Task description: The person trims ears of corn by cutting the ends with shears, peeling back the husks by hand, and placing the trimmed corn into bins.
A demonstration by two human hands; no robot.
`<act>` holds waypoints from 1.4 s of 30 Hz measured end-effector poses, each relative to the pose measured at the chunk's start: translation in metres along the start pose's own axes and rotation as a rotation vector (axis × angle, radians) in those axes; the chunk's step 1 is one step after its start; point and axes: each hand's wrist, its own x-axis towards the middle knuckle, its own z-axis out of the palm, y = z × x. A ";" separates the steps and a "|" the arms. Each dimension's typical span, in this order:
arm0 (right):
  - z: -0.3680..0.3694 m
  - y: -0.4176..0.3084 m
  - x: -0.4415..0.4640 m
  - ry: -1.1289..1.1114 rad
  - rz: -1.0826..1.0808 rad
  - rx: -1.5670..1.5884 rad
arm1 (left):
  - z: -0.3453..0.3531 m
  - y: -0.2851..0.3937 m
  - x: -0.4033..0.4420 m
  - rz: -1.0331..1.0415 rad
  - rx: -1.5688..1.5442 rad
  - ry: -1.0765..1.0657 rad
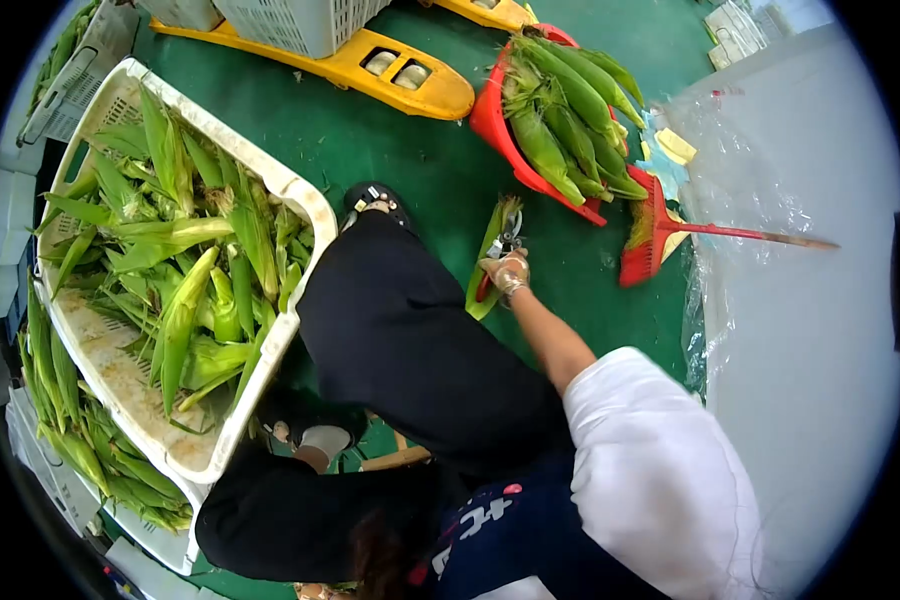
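Observation:
My right hand [510,271], in a thin clear glove, is closed around a pair of pruning shears [508,240] with red on the handles. Just beneath the shears is a long green piece of corn husk or ear [491,240]; I cannot tell whether it touches the hand. At the bottom edge, a small tan, shiny patch may be my gloved left hand [320,591], with its fingers cut off from view. Left of my legs stands a white plastic crate [315,215] with many green corn husks [175,245] in it.
A red dustpan-like container [490,118] holds several unhusked corn ears [570,110]. Near it are a red broom [660,228] and clear plastic sheeting [735,180] by the wall. A yellow pallet jack [425,85] bears grey crates [310,22]. More corn [120,465] lies at lower left.

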 end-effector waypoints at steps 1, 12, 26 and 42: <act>0.003 -0.003 0.000 0.054 0.042 0.007 | 0.003 0.001 0.003 0.005 0.011 -0.014; -0.193 -0.066 -0.005 0.430 -0.935 -0.310 | 0.021 -0.027 0.044 0.053 0.079 0.065; -0.201 -0.159 0.152 0.648 -0.854 -0.999 | -0.176 -0.218 -0.027 -0.459 0.608 0.658; -0.265 -0.206 0.063 0.810 -1.275 -0.378 | -0.205 -0.015 0.107 0.532 -0.207 1.058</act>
